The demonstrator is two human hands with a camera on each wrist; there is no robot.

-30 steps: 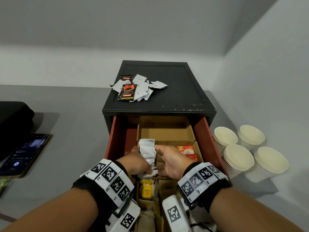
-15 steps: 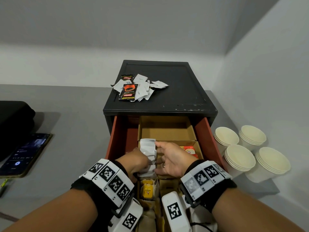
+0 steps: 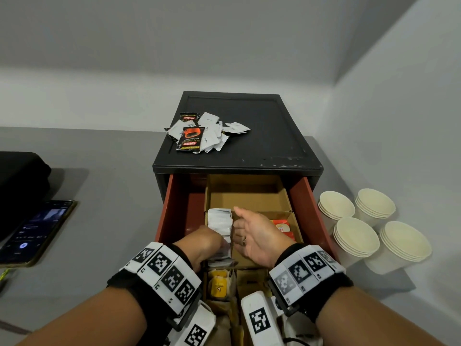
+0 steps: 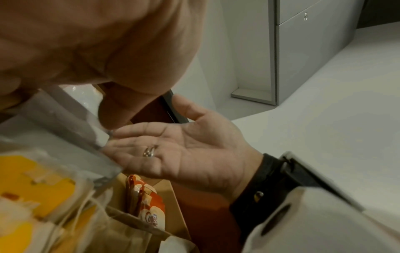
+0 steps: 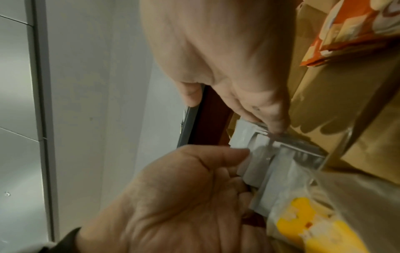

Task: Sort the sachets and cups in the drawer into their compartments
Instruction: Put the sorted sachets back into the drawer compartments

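Inside the open drawer (image 3: 301,196), cardboard compartments, white sachets (image 3: 219,219) gripped by left hand (image 3: 203,242), right hand (image 3: 257,234) spread beside, orange sachets (image 3: 283,227) partly hidden.

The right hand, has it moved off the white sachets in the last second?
Yes. The right hand has opened and swung right, away from the white sachets, toward the drawer's right wall.

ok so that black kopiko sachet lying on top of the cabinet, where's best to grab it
Pinch the black Kopiko sachet by its near short edge, coming from above and the drawer side. It lies flat on the cabinet top, with that edge on bare top; white sachets crowd its right side.
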